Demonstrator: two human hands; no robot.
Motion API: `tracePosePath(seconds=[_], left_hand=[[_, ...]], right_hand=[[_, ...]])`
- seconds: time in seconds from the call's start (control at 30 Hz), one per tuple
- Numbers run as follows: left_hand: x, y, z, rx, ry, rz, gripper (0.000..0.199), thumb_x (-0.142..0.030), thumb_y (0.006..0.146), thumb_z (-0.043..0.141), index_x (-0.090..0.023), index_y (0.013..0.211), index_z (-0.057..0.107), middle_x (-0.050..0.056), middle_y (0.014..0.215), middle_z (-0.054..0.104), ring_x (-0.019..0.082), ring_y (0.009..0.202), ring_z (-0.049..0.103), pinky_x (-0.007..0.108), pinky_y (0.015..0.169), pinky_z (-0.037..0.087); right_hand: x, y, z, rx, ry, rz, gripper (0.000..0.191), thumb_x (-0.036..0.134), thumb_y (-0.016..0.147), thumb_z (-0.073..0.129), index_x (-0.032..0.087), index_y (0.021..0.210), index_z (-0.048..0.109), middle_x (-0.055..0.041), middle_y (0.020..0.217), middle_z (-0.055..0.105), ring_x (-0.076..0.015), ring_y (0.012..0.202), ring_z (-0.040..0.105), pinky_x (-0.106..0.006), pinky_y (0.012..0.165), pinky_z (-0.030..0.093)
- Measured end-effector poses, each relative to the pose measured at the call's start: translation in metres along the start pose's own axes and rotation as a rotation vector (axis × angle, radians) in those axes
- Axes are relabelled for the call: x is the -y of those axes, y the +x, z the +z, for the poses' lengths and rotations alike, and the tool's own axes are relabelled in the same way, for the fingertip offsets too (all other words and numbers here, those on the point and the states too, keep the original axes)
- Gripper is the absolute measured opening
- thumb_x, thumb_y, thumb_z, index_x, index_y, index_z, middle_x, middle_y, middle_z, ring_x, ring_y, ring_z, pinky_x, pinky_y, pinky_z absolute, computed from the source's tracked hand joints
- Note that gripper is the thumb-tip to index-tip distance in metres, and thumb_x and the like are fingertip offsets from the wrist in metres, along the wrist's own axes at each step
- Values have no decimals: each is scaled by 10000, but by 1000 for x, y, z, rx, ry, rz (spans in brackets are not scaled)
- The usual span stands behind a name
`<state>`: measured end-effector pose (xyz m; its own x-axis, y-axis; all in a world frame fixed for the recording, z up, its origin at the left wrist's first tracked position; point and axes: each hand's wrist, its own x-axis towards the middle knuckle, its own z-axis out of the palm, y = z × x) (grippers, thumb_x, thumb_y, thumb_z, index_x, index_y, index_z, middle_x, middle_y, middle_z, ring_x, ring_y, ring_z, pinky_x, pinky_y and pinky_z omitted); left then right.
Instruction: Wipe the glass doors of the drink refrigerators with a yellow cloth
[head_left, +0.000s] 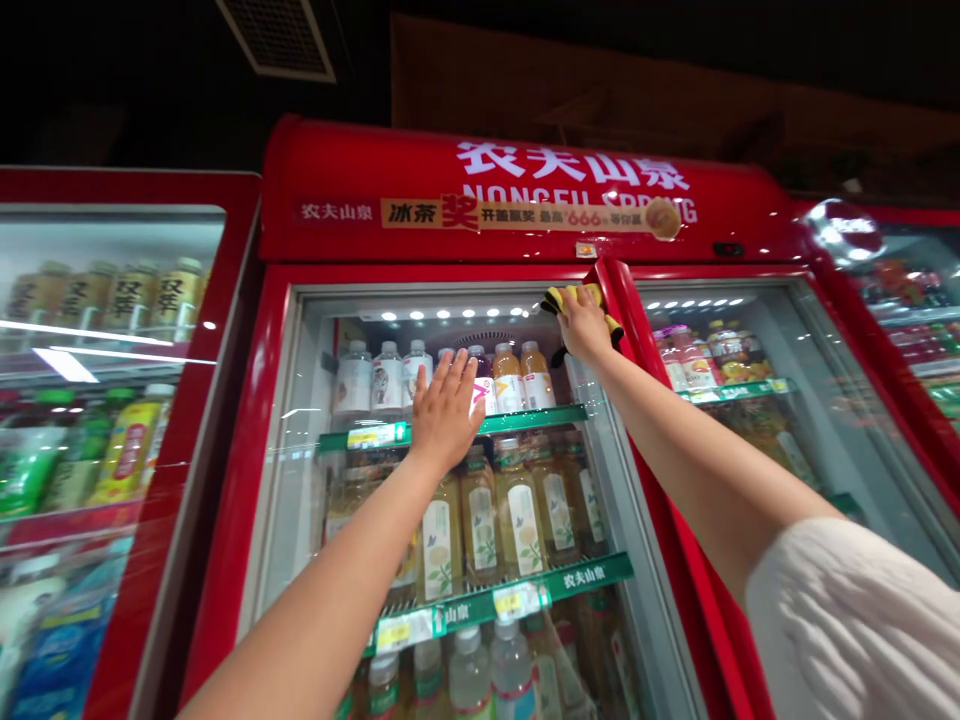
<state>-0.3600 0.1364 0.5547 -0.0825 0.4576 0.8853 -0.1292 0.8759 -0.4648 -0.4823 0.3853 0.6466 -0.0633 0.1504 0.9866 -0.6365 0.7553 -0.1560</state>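
My left hand (444,412) lies flat with its fingers stretched out, against or just in front of the glass door (300,540) of a red drinks fridge (360,160). Up near the door's top right corner, my right hand (583,325) presses a yellow and black cloth (555,300) to the glass beside the red frame. The fingers are bent over the cloth, and part of it sticks out on both sides. Behind the glass, bottles (523,520) line the shelves, some hidden by my left hand and forearm.
Another red-framed fridge with bottles (136,300) stands at the left, and a further one (900,290) at the right. The second door (750,400) of the middle fridge is beside my right forearm. A ceiling vent (277,35) is overhead.
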Motion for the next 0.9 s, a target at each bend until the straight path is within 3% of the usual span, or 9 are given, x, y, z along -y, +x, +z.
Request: tracePosePath(seconds=[0.07,0.23,0.37,0.43,0.5,0.6,0.73,0.83,0.9], left_hand=[[2,1,0,-2,3,-13,609,-337,1018,409,-182,1601,332,101,1655,369,287,1553,301,541,1295,167],[-1,-5,0,-11,4,-23,614,-333,1021,391,-172,1608,309,104,1670,335,285,1562,278,541,1295,163],[-3,-6,3,-8,9,-24,616,-337,1022,383,-158,1606,303,111,1678,318,291,1571,252,553,1295,151],[-4,-6,4,-1,17,-24,611,-341,1024,379,-151,1600,311,115,1678,318,294,1570,253,558,1295,148],[-4,-6,5,7,28,-24,606,-348,1028,377,-143,1595,320,118,1675,324,297,1569,254,556,1294,151],[-1,-8,2,23,39,-6,614,-348,1028,386,-149,1603,303,112,1678,318,287,1572,249,536,1295,158],[16,-15,-8,79,51,81,622,-355,1029,398,-179,1614,281,97,1690,294,255,1577,237,491,1297,172],[34,-23,-19,111,83,107,624,-380,1028,412,-185,1610,296,97,1688,300,256,1580,228,503,1297,162],[45,-28,-26,115,102,97,638,-387,1023,424,-188,1613,287,99,1687,302,262,1579,232,521,1297,150]], right_hand=[[7,5,4,2,12,-53,535,270,986,444,184,1512,491,-166,1636,382,-365,1533,310,-589,1185,364],[-10,-34,2,46,24,-349,519,280,1015,404,273,1529,473,-74,1651,385,-272,1544,310,-513,1222,344],[-11,-20,4,-23,20,-185,543,252,1006,397,238,1544,460,-116,1635,403,-331,1526,338,-577,1200,355],[5,-3,9,-48,22,-80,544,270,1003,419,215,1542,470,-139,1631,403,-377,1521,332,-625,1182,355],[25,4,11,-34,30,-79,527,312,1014,433,210,1527,495,-138,1629,408,-390,1520,330,-646,1178,354],[39,-16,8,32,62,-272,478,333,1027,439,260,1488,548,-78,1618,440,-343,1519,352,-615,1195,362],[16,-51,-4,97,158,-501,432,254,1009,455,303,1401,630,-5,1546,539,-256,1478,436,-518,1211,399],[8,-44,-4,57,186,-401,432,210,983,478,284,1371,653,-18,1511,576,-238,1449,479,-483,1206,419],[24,-28,3,25,160,-266,451,191,969,493,259,1391,637,-49,1535,550,-256,1464,459,-500,1207,407]])
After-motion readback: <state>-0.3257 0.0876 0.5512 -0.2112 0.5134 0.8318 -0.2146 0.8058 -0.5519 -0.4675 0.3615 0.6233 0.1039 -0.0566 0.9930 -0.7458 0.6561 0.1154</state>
